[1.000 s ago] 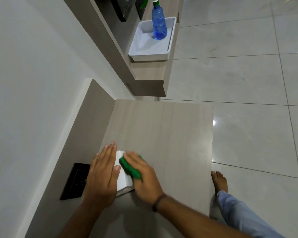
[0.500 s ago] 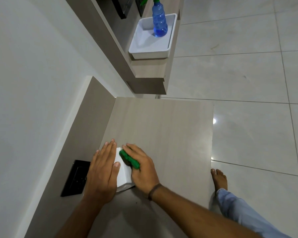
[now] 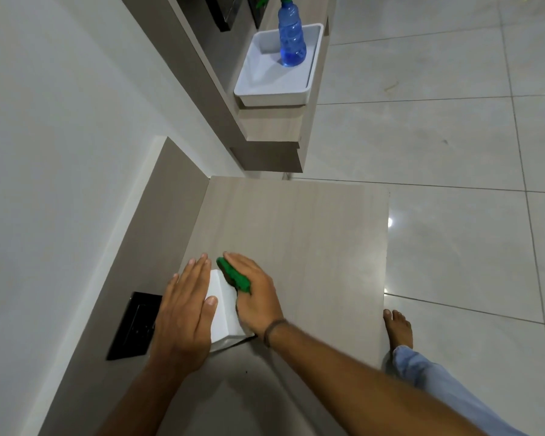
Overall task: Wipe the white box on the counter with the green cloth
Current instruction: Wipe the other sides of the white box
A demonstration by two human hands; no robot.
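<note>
A small white box (image 3: 223,306) stands on the pale wood counter (image 3: 296,228), near its left back panel. My left hand (image 3: 186,313) lies flat on the box's left side and top, fingers together, steadying it. My right hand (image 3: 255,294) presses a folded green cloth (image 3: 233,275) against the box's right side; only a strip of the cloth shows past my fingers. Most of the box is hidden under both hands.
A black wall socket (image 3: 136,325) sits in the back panel just left of my left hand. On a farther shelf a white tray (image 3: 274,86) holds a blue spray bottle (image 3: 291,39). Tiled floor (image 3: 453,121) lies right of the counter, with my bare foot (image 3: 397,328).
My right hand slid the green cloth forward along the box's right side, away from me. My left hand stayed on the box.
</note>
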